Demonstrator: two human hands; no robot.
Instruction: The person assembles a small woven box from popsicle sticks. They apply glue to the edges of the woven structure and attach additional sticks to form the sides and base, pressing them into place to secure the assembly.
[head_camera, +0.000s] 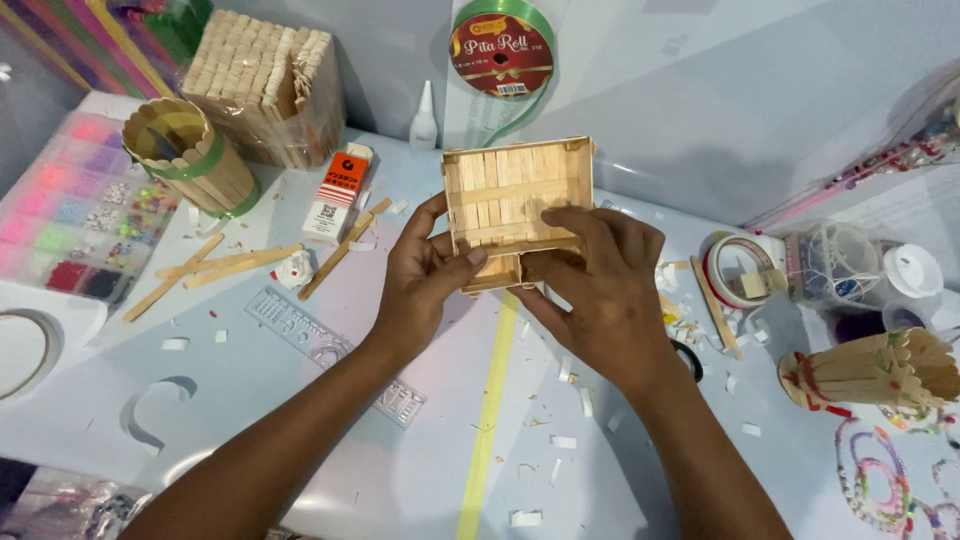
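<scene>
A small open box made of flat wooden craft sticks (515, 190) is held up over the table, its inside facing me. My left hand (422, 278) grips its lower left edge, thumb on the front. My right hand (598, 292) holds the lower right side, fingers spread over the box's inner wall. A smaller stick piece sits at the box's bottom edge between my two thumbs.
Loose sticks (228, 265) and a clear ruler (300, 325) lie at left, with a stick cup (190, 155), a stack of sticks (265, 80) and a bead organizer (70, 205). A glue bottle (424, 118), ribbon roll (500, 50), tape roll (735, 270) and another stick holder (880, 368) are around.
</scene>
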